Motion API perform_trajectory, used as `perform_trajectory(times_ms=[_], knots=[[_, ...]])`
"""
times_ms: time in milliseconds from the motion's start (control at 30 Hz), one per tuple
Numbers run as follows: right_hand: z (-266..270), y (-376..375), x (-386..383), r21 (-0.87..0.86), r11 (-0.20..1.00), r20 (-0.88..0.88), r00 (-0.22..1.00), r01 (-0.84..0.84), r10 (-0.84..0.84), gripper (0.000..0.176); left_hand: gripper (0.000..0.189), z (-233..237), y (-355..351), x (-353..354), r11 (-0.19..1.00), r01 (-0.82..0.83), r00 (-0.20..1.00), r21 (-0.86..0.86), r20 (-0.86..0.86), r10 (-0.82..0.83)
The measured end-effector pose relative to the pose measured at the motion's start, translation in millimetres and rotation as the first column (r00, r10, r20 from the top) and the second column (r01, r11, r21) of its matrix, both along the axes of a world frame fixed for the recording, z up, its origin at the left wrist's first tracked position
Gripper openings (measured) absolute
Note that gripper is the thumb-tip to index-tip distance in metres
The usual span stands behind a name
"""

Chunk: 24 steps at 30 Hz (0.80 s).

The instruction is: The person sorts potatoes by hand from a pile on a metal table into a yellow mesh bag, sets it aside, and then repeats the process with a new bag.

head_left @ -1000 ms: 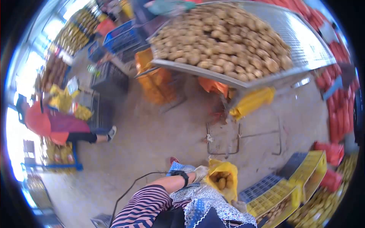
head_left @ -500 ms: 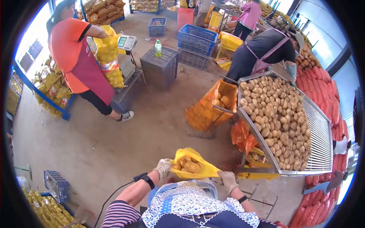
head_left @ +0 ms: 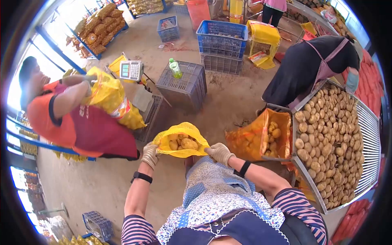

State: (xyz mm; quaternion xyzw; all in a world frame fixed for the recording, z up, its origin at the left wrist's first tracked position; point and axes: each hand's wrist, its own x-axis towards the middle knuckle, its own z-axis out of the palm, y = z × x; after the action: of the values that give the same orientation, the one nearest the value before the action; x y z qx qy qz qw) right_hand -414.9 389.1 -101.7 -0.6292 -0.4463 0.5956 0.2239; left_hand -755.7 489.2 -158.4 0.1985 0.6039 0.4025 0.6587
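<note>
A yellow mesh bag (head_left: 192, 130) hangs in front of me with its mouth spread and potatoes (head_left: 183, 143) showing inside. On the left of its rim, my left hand (head_left: 150, 154), in a pale knit glove, is closed on the mesh. The right side of the rim is gripped by my gloved right hand (head_left: 220, 154). The lower part of the bag is hidden below its mouth. To my right, an orange mesh bag (head_left: 253, 136) with potatoes hangs open at the end of a metal sorting table (head_left: 308, 183) heaped with potatoes.
At left, a person in a red apron (head_left: 100, 130) handles a full yellow bag (head_left: 112, 98) beside a scale (head_left: 131, 70). A dark crate (head_left: 179, 83) carries a green bottle (head_left: 175, 68). Blue crates (head_left: 222, 38) stand ahead. Another person (head_left: 314, 61) bends over the sorting table.
My hands and the yellow bag are now farther forward, toward the scale, and the view has shifted. The person at left has swung their full bag off to the left, tilting it.
</note>
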Motion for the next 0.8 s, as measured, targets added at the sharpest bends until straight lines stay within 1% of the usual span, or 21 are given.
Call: perform_trajectory(times_ms=[33, 67, 100, 133, 167, 200, 233, 267, 300, 333, 400, 433, 467, 500, 533, 600, 633, 667, 733, 767, 800], knots=[[-1, 32, -9, -0.012, 1.000, -0.001, 1.000, 0.018, -0.018, 0.041, 0.015, 56, 22, 19, 0.998, -0.048, 0.997, -0.044, -0.055, 0.046], [-3, 60, -16, 0.014, 1.000, 0.046, 0.999, 0.005, -0.005, 0.041, 0.017, 27, 66, -1, 0.999, 0.039, 0.999, 0.028, -0.004, -0.038], [-8, 77, -29, 0.026, 1.000, 0.091, 0.996, -0.012, 0.010, 0.040, 0.019, -3, 95, -25, 0.998, 0.024, 0.998, -0.057, -0.054, -0.028], [-11, 102, -40, 0.011, 1.000, 0.103, 0.995, 0.003, -0.004, 0.040, 0.021, 8, 133, -26, 0.993, 0.009, 0.995, -0.120, -0.097, -0.021], [-13, 129, -49, -0.012, 0.999, 0.079, 0.996, 0.033, -0.032, 0.040, 0.022, 10, 161, -28, 0.983, 0.029, 0.981, -0.182, -0.185, -0.063], [-15, 148, -59, -0.045, 0.997, 0.047, 0.997, 0.066, -0.064, 0.039, 0.022, 5, 181, -34, 0.978, 0.038, 0.982, -0.204, -0.174, -0.074], [-28, 166, -66, 0.029, 0.997, 0.094, 0.993, 0.068, -0.070, 0.037, 0.022, 0, 210, -35, 0.978, 0.029, 0.984, -0.205, -0.169, -0.065], [-17, 181, -69, -0.130, 0.987, 0.077, 0.993, 0.099, -0.089, 0.037, 0.023, -8, 238, -30, 0.977, 0.029, 0.986, -0.210, -0.154, -0.062], [-19, 203, -70, -0.125, 0.992, 0.166, 0.986, 0.036, -0.015, 0.037, 0.024, -26, 265, -32, 0.971, 0.041, 0.990, -0.237, -0.122, -0.071], [-27, 221, -74, -0.137, 0.990, 0.245, 0.967, -0.038, 0.071, 0.037, 0.024, -42, 283, -34, 0.969, 0.013, 0.995, -0.245, -0.091, -0.037], [-52, 246, -80, -0.205, 0.978, 0.274, 0.957, -0.042, 0.098, 0.037, 0.023, -69, 308, -39, 0.946, 0.032, 0.994, -0.322, -0.087, -0.063], [-65, 257, -83, -0.236, 0.970, 0.317, 0.940, -0.055, 0.130, 0.038, 0.023, -78, 316, -41, 0.935, 0.033, 0.994, -0.353, -0.089, -0.068], [-70, 271, -88, -0.260, 0.963, 0.358, 0.920, -0.064, 0.158, 0.038, 0.021, -84, 326, -38, 0.937, -0.001, 0.988, -0.348, -0.145, -0.053], [-73, 280, -93, -0.204, 0.978, 0.359, 0.926, -0.046, 0.119, 0.038, 0.020, -91, 338, -33, 0.940, -0.031, 0.980, -0.339, -0.197, -0.039], [-71, 290, -96, -0.236, 0.971, 0.356, 0.926, -0.041, 0.126, 0.038, 0.020, -118, 353, -42, 0.949, -0.028, 0.993, -0.315, -0.114, -0.009], [-70, 320, -91, -0.266, 0.963, 0.404, 0.901, -0.050, 0.159, 0.039, 0.015, -112, 371, -33, 0.944, -0.004, 0.993, -0.331, -0.115, -0.036], [-71, 330, -87, -0.266, 0.964, 0.407, 0.904, -0.017, 0.128, 0.041, 0.009, -113, 380, -26, 0.936, -0.011, 0.990, -0.351, -0.135, -0.039], [-70, 336, -84, -0.270, 0.963, 0.411, 0.904, -0.007, 0.122, 0.041, 0.009, -114, 387, -22, 0.935, -0.001, 0.990, -0.355, -0.131, -0.048], [-69, 339, -80, -0.283, 0.958, 0.443, 0.880, -0.046, 0.174, 0.042, 0.006, -116, 398, -9, 0.929, -0.095, 0.990, -0.357, -0.129, 0.051], [-74, 334, -79, -0.251, 0.964, 0.452, 0.870, -0.088, 0.197, 0.041, 0.007, -124, 403, -8, 0.904, -0.137, 0.990, -0.405, -0.096, 0.107], [-90, 325, -78, -0.184, 0.967, 0.456, 0.856, -0.177, 0.243, 0.037, 0.005, -152, 405, -20, 0.926, -0.132, 0.989, -0.352, 0.018, 0.148]])
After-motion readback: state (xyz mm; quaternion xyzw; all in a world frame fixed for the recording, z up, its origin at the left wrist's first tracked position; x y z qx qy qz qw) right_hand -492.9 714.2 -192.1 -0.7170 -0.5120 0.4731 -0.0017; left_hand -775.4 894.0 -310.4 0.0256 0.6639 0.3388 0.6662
